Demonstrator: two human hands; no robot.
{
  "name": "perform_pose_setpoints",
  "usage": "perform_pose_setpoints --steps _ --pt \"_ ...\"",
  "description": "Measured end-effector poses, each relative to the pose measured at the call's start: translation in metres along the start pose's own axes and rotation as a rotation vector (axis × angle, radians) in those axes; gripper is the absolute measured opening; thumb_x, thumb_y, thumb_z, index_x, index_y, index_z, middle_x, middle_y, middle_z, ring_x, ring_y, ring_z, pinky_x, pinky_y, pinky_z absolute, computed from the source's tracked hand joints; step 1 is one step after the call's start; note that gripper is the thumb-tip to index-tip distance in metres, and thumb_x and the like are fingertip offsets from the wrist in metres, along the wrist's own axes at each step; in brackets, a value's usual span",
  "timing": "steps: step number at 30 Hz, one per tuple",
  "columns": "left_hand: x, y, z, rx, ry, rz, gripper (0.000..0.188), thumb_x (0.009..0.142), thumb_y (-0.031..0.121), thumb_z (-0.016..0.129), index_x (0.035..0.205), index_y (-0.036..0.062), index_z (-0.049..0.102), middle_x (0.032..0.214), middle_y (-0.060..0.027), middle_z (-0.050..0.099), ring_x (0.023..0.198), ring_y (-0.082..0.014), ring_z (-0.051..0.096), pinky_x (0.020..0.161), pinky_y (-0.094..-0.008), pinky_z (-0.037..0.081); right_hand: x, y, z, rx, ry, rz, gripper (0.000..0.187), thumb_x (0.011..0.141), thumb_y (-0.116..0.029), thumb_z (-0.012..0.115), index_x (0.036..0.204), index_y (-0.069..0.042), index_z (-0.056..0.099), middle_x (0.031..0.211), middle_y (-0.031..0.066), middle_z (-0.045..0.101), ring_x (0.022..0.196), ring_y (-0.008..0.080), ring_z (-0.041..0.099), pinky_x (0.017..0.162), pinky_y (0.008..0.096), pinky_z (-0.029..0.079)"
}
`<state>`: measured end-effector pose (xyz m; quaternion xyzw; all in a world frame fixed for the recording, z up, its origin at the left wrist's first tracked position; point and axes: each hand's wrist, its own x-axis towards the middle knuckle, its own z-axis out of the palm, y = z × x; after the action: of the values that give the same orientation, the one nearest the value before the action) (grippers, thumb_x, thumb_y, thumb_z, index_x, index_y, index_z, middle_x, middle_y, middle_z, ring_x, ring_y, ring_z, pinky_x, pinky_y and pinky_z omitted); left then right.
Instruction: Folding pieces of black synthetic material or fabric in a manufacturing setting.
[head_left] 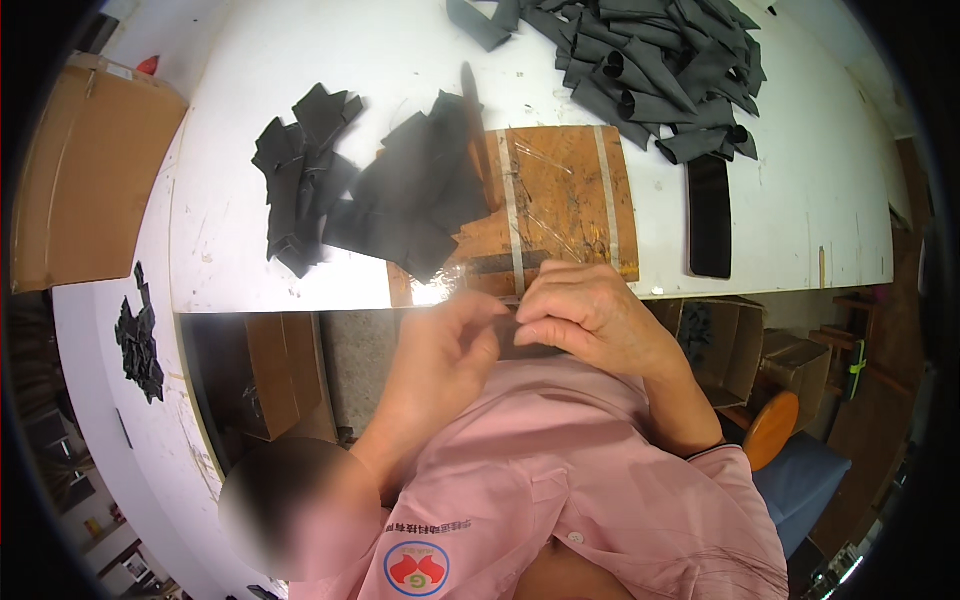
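Note:
My two hands meet just off the table's front edge, close to my body. The fingers of my left hand (450,340) are bent and pinched at the left side of a small dark fabric piece (530,348). My right hand (590,312) curls over its right side, thumb and fingers closed together. Most of the piece is hidden by the fingers. Just beyond my hands lies a worn brown board (570,195) with pale tape strips. Flat black fabric pieces (410,190) overlap its left part, and a long thin brown tool (475,125) rests beside them.
Another stack of black pieces (300,170) lies farther left. A big heap of rolled dark grey fabric pieces (660,70) covers the far right, with a black phone (710,215) below it. Cardboard boxes stand left (95,175) and under the table (725,350). An orange-topped stool (770,430) is at right.

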<state>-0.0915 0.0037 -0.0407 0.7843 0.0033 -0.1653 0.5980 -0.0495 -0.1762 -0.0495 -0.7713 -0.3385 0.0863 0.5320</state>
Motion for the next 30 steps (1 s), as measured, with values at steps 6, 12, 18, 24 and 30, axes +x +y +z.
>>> perform_pose_setpoints --steps 6,12,18,24,30 --pt "-0.001 0.007 -0.003 -0.24 -0.029 -0.073 0.01 0.077 -0.007 0.052 0.084 -0.0026 0.057 0.072 0.0009 0.056 0.061 -0.0017 0.045 0.052 -0.0147 0.037 0.002 -0.003 -0.002 0.007 0.081 0.025 0.012 0.07 -0.013 0.063 0.068 -0.003 0.057 0.063 0.0074 0.054 0.064 0.0246 0.051 0.058 0.0329 0.041" --pt "0.005 0.012 0.008 -0.352 0.302 0.08 0.007 0.076 0.003 0.061 0.079 0.0002 0.056 0.063 -0.0007 0.054 0.053 -0.0036 0.049 0.046 -0.0148 0.039 0.006 -0.011 0.013 -0.336 0.563 -0.015 0.026 0.065 -0.009 0.068 0.087 -0.003 0.057 0.084 0.0101 0.049 0.071 0.0249 0.048 0.06 0.0325 0.039" --pt "0.011 0.006 0.019 -0.027 0.343 0.285 0.007 0.075 -0.002 0.06 0.079 -0.0016 0.055 0.066 -0.0007 0.055 0.056 -0.0046 0.051 0.051 -0.0161 0.041 0.005 -0.006 0.022 -0.064 0.43 -0.011 0.024 0.068 -0.007 0.066 0.088 0.0 0.055 0.081 0.011 0.051 0.062 0.0232 0.053 0.051 0.03 0.042" --pt "0.016 -0.005 0.027 0.11 0.64 0.266 0.012 0.075 -0.005 0.056 0.086 -0.0018 0.055 0.066 -0.0011 0.057 0.048 -0.0034 0.047 0.043 -0.0171 0.039 0.014 -0.001 0.04 -0.324 0.553 -0.035 0.015 0.062 0.003 0.059 0.076 0.0 0.055 0.069 0.0084 0.05 0.056 0.025 0.05 0.052 0.0346 0.043" --pt "0.032 -0.001 0.009 -0.687 0.286 0.008 0.015 0.071 -0.005 0.057 0.084 0.0005 0.052 0.068 -0.0015 0.054 0.043 -0.0001 0.035 0.038 -0.015 0.024 0.014 0.01 0.035 0.147 0.595 0.287 0.008 0.064 0.002 0.06 0.071 0.003 0.057 0.062 0.0047 0.05 0.051 0.0109 0.049 0.045 0.0238 0.038"
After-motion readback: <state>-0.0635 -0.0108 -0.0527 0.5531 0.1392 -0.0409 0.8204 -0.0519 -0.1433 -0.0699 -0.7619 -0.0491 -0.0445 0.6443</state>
